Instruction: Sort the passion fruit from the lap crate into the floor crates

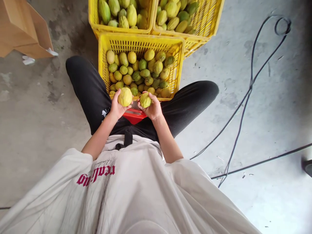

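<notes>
I sit with my legs apart around a yellow plastic crate (140, 41) full of several small yellow and green fruits. My left hand (117, 107) is closed round a pale yellow fruit (125, 96), held just above the crate's near rim. Beside it, my right hand (153, 107) grips a smaller yellow-green fruit (145, 100). Both hands hover close together over a red seat (133, 116) between my thighs.
Two more yellow crates (93, 19) (211, 22) of larger green and yellow fruits stand behind the near one. A cardboard box (23, 29) sits at the far left. Black cables (246, 97) run across the concrete floor on the right.
</notes>
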### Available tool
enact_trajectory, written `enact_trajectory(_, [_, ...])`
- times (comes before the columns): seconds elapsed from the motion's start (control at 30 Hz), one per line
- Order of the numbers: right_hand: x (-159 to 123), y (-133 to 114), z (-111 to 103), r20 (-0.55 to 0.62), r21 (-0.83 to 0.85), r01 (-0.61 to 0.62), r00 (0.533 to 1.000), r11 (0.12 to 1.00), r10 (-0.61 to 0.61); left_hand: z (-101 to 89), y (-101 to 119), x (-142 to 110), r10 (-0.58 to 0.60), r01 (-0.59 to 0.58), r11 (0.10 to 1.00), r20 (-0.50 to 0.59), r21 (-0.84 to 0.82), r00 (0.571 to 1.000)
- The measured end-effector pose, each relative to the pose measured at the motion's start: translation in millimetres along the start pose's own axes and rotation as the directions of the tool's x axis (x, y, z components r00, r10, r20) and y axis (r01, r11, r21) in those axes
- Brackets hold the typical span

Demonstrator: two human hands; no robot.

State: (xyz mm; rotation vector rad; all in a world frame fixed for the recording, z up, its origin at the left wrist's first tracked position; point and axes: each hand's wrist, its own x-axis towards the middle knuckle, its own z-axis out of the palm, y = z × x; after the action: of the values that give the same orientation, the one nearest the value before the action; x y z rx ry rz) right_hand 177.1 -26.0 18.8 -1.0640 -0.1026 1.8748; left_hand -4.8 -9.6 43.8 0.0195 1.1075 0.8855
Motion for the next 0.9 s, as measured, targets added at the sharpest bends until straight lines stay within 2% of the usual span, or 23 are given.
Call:
enact_trajectory(0.13, [-5.6, -5.1, 6.8, 0.089, -0.107, 0.024, 0.996, 0.994, -0.015, 0.0, 0.7, -2.2, 0.013, -0.014, 0.999, -0.026, -0.053, 1.000])
enact_trajectory(0.23, [-7.7, -6.0, 9.7, 0.126, -0.204, 0.057, 0.992, 0.977, -0.031, 2.9, 1.3, -6.3, 0.033, -0.033, 0.997, -0.007, -0.063, 0.999])
enact_trajectory(0.37, [-4.1, -1.7, 4.9, 0.101, -0.230, 0.117, 0.990, 0.966, -0.096, 7.8, 2.1, -10.5, 0.068, -0.065, 0.997, 0.056, -0.044, 0.996])
enact_trajectory(0.5, [-0.4, 1.2, -2.7, 0.045, -0.312, 0.113, 0.993, 0.943, -0.105, 9.0, 1.1, -9.3, 0.038, -0.038, 0.999, 0.038, 0.003, 0.999])
enact_trajectory(0.57, [0.7, 1.9, -5.5, 0.043, -0.274, 0.100, 0.995, 0.956, -0.092, 8.7, -0.3, -7.3, 0.027, -0.027, 0.999, -0.003, 0.025, 1.000])
enact_trajectory(0.67, [1.8, 2.7, -7.3, 0.057, -0.123, 0.081, 0.996, 0.989, -0.074, 9.0, -1.2, -5.9, 0.032, -0.031, 0.999, -0.047, 0.022, 0.998])
enact_trajectory(0.8, [1.7, 2.0, -3.1, 0.063, 0.036, 0.067, 0.996, 0.997, -0.070, 11.2, 1.6, -9.2, 0.030, -0.031, 0.999, -0.025, -0.022, 0.999])
enact_trajectory(0.9, [0.6, 0.7, 2.0, 0.057, 0.046, 0.071, 0.996, 0.996, -0.073, 12.0, 4.3, -11.2, 0.000, -0.001, 0.997, -0.004, -0.080, 1.000])
